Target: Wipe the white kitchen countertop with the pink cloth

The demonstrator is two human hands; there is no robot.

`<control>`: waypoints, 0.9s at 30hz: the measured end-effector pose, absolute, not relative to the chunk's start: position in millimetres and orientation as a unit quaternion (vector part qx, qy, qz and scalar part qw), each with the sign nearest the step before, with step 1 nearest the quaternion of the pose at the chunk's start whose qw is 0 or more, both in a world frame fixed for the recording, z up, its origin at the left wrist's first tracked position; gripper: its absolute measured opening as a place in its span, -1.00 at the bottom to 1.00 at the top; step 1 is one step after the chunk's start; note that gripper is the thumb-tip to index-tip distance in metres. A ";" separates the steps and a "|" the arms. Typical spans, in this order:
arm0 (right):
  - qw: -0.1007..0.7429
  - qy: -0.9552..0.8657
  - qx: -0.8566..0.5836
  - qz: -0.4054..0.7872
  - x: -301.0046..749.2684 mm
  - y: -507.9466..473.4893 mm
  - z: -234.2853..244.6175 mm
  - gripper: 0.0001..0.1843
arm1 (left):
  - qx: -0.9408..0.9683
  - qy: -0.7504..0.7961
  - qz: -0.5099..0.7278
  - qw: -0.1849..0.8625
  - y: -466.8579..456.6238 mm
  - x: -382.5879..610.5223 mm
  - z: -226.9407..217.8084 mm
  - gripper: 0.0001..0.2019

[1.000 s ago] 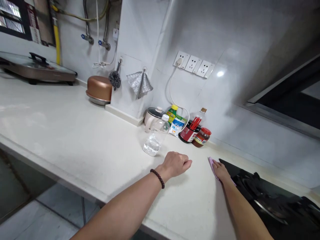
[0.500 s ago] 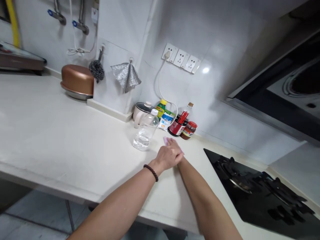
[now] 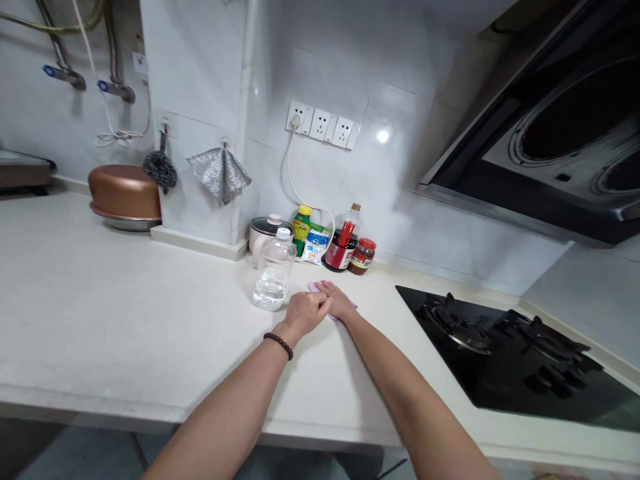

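My right hand (image 3: 340, 300) lies on a folded pink cloth (image 3: 350, 307) on the white stone countertop (image 3: 125, 307), pressing it down. My left hand (image 3: 305, 315), with a dark bead bracelet (image 3: 279, 345) on its wrist, is curled loosely and holds nothing I can see. Its fingers meet my right hand over the cloth, hiding the cloth's middle. Just left of both hands stands a clear plastic bottle (image 3: 273, 273), partly filled with water and capped white.
Along the wall stand a small rice cooker (image 3: 264, 235), a yellow-green bottle (image 3: 301, 230), a sauce bottle (image 3: 340, 247) and a red-lidded jar (image 3: 362, 257). A black gas hob (image 3: 500, 353) lies right, under a range hood (image 3: 565, 133). A copper-coloured pot (image 3: 124, 197) sits far left.
My right hand has slid left with the pink cloth and now meets my left hand near the water bottle. The view has swung, bringing more of the hob and hood into sight.
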State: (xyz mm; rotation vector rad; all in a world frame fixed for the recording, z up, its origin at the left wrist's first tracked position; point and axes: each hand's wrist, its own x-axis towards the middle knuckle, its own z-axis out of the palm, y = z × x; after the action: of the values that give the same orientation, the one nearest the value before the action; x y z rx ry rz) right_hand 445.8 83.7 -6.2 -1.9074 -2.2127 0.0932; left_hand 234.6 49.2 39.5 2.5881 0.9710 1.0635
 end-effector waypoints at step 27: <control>0.013 -0.566 -0.823 -0.047 481.1 -38.7 -18.8 -0.38 | 0.864 0.298 0.391 0.108 35.5 251.7 50.2 -0.62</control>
State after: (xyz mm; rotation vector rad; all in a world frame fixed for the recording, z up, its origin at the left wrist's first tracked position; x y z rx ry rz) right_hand 481.1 -38.7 -18.8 -2.5646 -1.7630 -0.1461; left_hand 251.7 35.5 50.2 2.5426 0.8755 1.1514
